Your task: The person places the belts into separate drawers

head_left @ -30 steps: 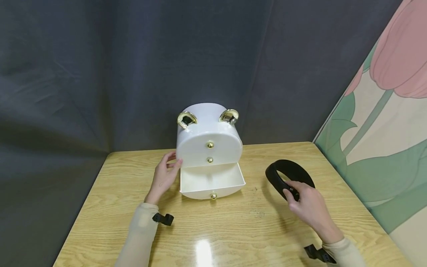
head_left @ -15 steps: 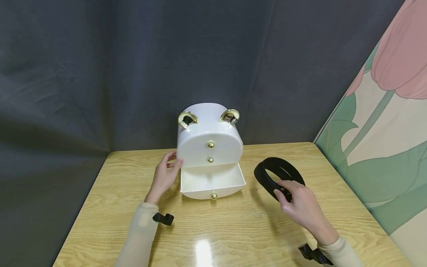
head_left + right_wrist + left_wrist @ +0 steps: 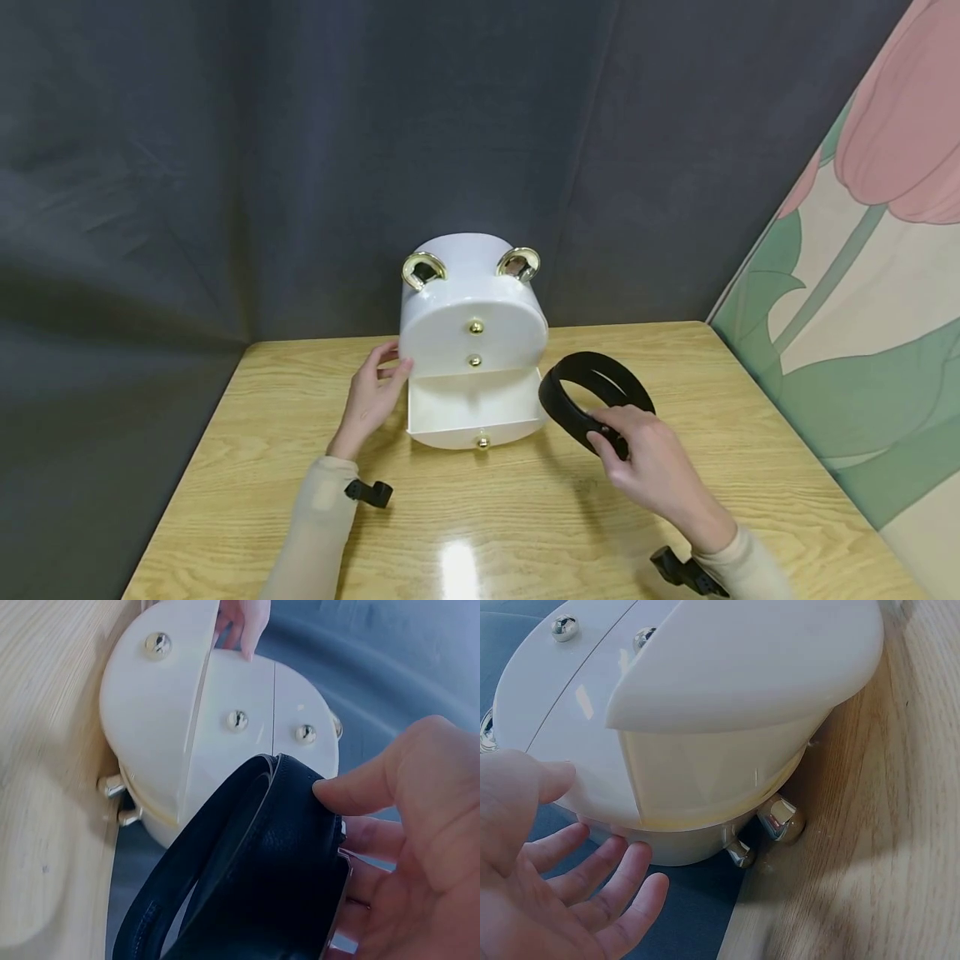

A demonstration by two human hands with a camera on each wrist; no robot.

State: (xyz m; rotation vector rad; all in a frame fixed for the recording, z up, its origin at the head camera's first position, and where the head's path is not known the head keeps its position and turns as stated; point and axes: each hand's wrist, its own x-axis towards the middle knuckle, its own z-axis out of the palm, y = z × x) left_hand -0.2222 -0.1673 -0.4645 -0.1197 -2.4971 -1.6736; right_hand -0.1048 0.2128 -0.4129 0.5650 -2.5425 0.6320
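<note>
In the head view, a white rounded storage box [image 3: 472, 283] with gold knobs and two gold ears stands near the back of the table. Its bottom drawer [image 3: 468, 404] is pulled out and its visible inside is bare. My left hand [image 3: 369, 398] rests against the box's left side, thumb at the front edge. In the left wrist view its fingers [image 3: 611, 900] lie loosely bent beside the wall. A coiled black belt [image 3: 558, 407] is pinched between thumb and fingers of my right hand [image 3: 651, 460], above the table beside the drawer's right edge. The right wrist view shows the belt's metal buckle edge partly hidden by fingers.
The wooden table [image 3: 465, 508] extends in front of the box and to both sides. A dark curtain [image 3: 420, 125] hangs close behind the box. On the right stands a panel [image 3: 862, 333] with a tulip pattern.
My right hand has carried the coiled belt leftward, from the table's right side to the drawer's right edge. The left hand and the box have hardly moved.
</note>
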